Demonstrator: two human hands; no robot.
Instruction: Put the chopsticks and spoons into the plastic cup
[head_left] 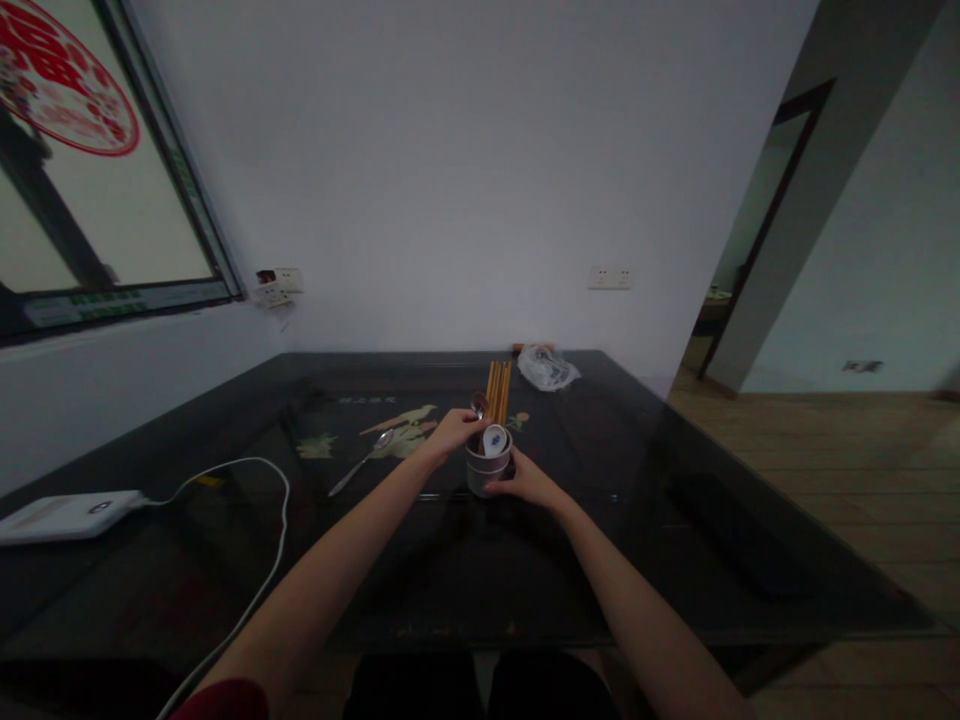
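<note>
A light grey utensil holder (484, 478) stands upright on the dark table, with my right hand (531, 481) wrapped around its right side. Several wooden chopsticks (499, 390) rise from it, and a white spoon with a blue mark (495, 439) leans at its front rim. My left hand (455, 430) is at the holder's upper left, its fingers pinched on a metal spoon (478, 403) whose bowl points up; the handle is mostly hidden. Another metal spoon (361, 463) lies on the table left of the holder.
A crumpled clear plastic bag (547, 368) lies near the wall at the table's back. To the left rests a white device (71, 515) with a white cable (283, 510) curving to the front edge. A dark flat object (739, 535) lies on the right of the glossy table (600, 590).
</note>
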